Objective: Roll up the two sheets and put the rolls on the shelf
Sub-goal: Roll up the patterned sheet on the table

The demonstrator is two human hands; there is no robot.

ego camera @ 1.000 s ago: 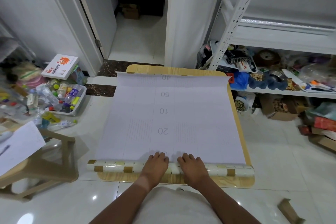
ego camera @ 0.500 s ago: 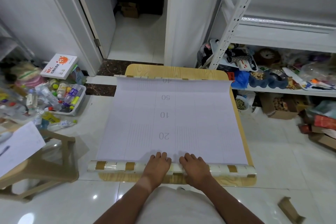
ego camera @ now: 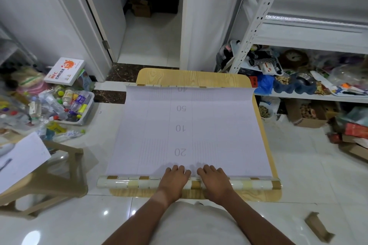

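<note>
Hands lie flat, fingers spread, side by side on the rolled near end of the sheet: left hand and right hand press the roll without gripping it. Beyond them the sheet covers the tabletop. Right of the right hand stands the shelf, cluttered below. Left of the left hand are a stool and a tub of bottles.
</note>
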